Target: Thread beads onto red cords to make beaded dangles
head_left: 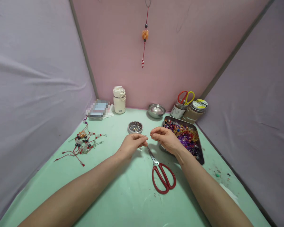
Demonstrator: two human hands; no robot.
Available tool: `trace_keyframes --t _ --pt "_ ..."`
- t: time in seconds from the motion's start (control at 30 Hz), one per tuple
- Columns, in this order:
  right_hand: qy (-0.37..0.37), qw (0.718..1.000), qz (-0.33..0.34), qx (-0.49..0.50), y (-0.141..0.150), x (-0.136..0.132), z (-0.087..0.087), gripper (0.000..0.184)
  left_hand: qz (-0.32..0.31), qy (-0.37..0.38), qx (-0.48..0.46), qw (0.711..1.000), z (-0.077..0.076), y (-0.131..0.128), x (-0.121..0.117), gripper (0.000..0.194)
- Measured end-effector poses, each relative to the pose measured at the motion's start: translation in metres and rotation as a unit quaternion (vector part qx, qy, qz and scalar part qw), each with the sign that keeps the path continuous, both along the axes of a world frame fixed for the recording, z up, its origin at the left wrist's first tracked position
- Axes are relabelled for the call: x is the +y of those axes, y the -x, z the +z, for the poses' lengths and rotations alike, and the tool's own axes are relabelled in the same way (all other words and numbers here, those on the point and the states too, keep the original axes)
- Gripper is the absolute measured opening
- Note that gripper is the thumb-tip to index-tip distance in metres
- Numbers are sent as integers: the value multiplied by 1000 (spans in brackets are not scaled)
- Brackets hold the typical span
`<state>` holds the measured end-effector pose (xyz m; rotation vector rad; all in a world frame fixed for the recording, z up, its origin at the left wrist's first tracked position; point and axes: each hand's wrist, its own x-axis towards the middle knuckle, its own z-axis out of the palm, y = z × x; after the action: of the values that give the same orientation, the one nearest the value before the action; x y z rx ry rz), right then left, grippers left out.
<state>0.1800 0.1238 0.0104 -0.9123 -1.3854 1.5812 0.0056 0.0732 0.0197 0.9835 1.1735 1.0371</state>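
Observation:
My left hand point(133, 143) is raised over the middle of the table, thumb and fingertips pinched together. Small clear bits, like beads, show just under its fingers, too small to name surely. Close by on the right, my right hand point(166, 138) also makes a pinch; whatever is between its fingertips is too fine to see. The two pinches face each other with a narrow gap. Below them lie scissors point(159, 168) with red handles, blades pointing away from me. A small round dish point(135, 132) of clear and silvery pieces stands just beyond my left hand.
On the right, a metal tray point(203, 160) holds many coloured beads and cords. Finished-looking bead strings point(83, 143) lie at left. Along the back stand a cream bottle point(119, 100), a steel bowl point(156, 111) and jars point(178, 111). A beaded pendant point(145, 34) hangs on the pink wall.

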Motion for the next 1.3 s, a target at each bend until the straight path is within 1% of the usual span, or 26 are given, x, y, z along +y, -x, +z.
trace_keyframes --t 0.3,0.53,0.77,0.93,1.0,1.13,1.3 --pt "-11 1000 0 0 -1 1 0 18 -3 -2 10 1000 2 0 -1 29" --pt "-14 1000 1 -23 0 0 0 22 -6 -4 14 1000 2 0 -1 30" --pt "-16 999 9 -34 0 0 -2 20 -6 0 11 1000 -1 -1 0 28" --pt "-17 999 24 -17 2 -2 -1 34 -9 -15 1 1000 -5 0 0 29" --pt "-20 999 25 -23 3 -3 1 35 -11 -24 -5 1000 -7 -1 -1 29" --pt "-36 998 21 -49 4 -5 5 33 -13 -37 -16 999 -10 -2 -1 30" --pt "-60 994 2 -87 3 -7 9 27 0 -49 -32 998 -12 -3 -1 30"
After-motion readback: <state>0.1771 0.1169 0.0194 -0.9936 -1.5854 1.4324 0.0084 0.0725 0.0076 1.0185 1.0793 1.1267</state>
